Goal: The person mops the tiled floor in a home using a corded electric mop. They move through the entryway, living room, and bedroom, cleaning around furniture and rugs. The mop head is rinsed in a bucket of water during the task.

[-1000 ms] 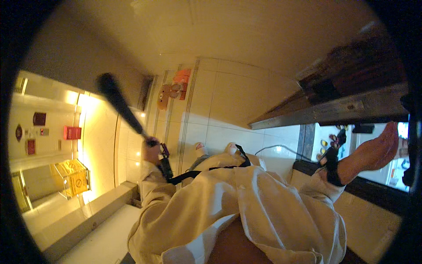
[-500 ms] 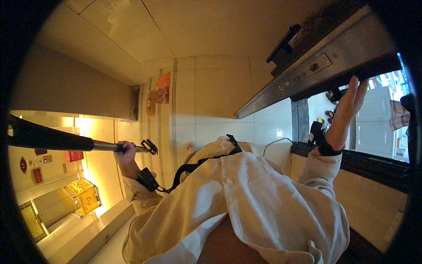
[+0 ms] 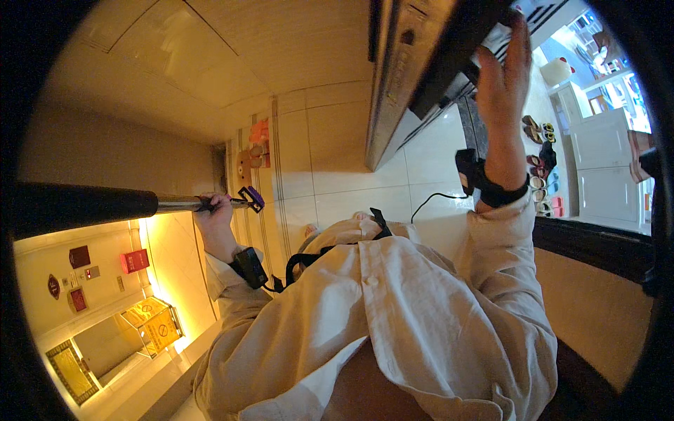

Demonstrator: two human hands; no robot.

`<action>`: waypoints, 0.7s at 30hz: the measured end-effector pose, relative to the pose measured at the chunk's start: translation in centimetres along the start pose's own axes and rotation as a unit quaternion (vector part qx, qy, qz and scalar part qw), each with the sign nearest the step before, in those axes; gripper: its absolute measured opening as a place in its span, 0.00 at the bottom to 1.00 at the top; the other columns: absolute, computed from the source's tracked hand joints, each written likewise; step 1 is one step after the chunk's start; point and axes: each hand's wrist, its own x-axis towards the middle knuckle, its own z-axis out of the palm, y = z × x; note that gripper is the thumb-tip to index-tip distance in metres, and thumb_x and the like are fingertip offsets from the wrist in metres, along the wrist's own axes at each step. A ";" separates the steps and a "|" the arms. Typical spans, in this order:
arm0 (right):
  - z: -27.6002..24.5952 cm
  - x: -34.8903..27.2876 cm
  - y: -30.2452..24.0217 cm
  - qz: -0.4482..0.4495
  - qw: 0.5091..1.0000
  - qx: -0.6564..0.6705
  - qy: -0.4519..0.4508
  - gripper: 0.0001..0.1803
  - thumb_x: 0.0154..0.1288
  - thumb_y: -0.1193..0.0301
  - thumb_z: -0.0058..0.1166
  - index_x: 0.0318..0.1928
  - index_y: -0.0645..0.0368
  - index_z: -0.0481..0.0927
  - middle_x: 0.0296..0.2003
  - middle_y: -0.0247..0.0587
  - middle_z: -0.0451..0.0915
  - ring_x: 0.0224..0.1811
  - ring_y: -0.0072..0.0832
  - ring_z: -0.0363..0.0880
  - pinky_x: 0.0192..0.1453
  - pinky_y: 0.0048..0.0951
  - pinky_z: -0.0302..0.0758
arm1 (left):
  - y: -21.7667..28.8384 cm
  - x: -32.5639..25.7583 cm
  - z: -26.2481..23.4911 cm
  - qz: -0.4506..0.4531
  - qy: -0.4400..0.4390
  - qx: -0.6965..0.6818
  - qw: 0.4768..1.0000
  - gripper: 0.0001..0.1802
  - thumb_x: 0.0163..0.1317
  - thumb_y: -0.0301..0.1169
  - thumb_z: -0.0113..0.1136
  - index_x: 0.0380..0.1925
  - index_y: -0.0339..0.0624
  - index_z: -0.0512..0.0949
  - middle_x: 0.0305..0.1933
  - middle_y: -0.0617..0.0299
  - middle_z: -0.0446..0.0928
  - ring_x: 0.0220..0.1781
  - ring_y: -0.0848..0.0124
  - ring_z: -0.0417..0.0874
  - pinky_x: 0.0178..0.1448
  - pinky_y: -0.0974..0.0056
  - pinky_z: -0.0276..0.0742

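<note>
Now, left hand: clamped on long metal pole with black foam sleeve.
Right hand: fingers spread flat against dark door panel, above pole.

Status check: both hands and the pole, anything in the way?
Left hand shut on the pole. Right hand open, flat against the dark door frame. Nothing blocking the pole in view.
</note>
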 end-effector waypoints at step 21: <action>16.2 7.4 -8.2 -0.047 0.975 0.000 -0.218 0.23 0.60 0.71 0.40 0.56 0.65 0.64 0.57 0.50 0.62 0.59 0.47 0.57 0.61 0.40 0.59 | -3.6 -5.4 3.2 -0.167 0.010 0.067 0.984 0.09 0.57 0.37 0.50 0.27 0.45 0.71 0.22 0.66 0.74 0.24 0.71 0.77 0.24 0.70 0.64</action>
